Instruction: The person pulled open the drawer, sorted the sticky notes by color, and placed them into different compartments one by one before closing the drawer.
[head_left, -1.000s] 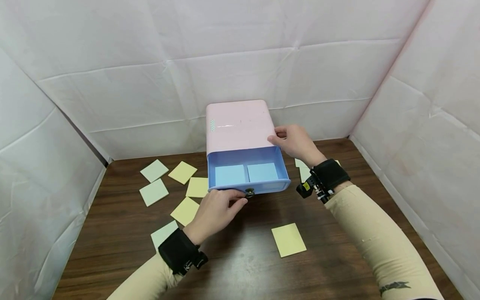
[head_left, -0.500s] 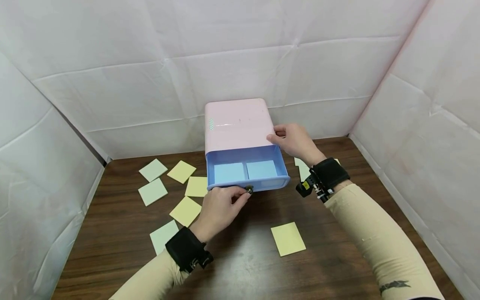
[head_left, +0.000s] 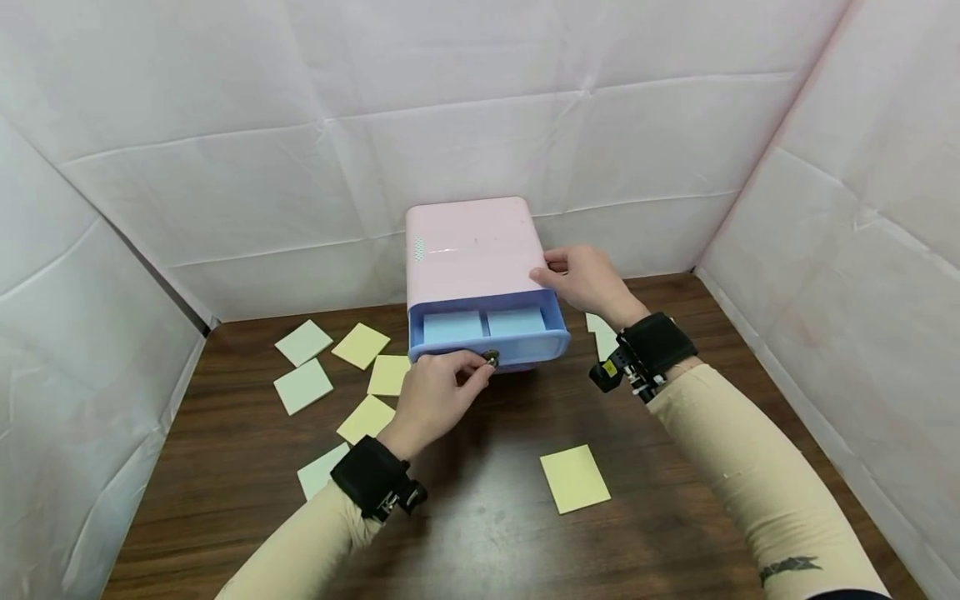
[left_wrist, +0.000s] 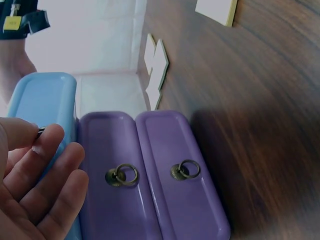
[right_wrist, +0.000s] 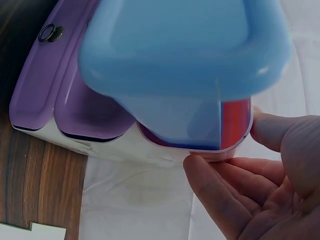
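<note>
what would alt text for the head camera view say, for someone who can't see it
A person's left hand pinches the ring pull of a blue drawer, partly open in a pink box, while the right hand grips the box's side. Two blue pads lie inside; yellow and green sticky notes are scattered on the wooden table.

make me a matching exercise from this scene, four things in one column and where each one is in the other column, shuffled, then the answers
Things:
1. left hand
2. right hand
3. blue pads
4. lone yellow pad

Places:
A. inside the blue drawer
B. on the table, in front of the cabinet
C. at the drawer's ring pull
D. on the right corner of the pink cabinet

Pairs: 1-C, 2-D, 3-A, 4-B
</note>
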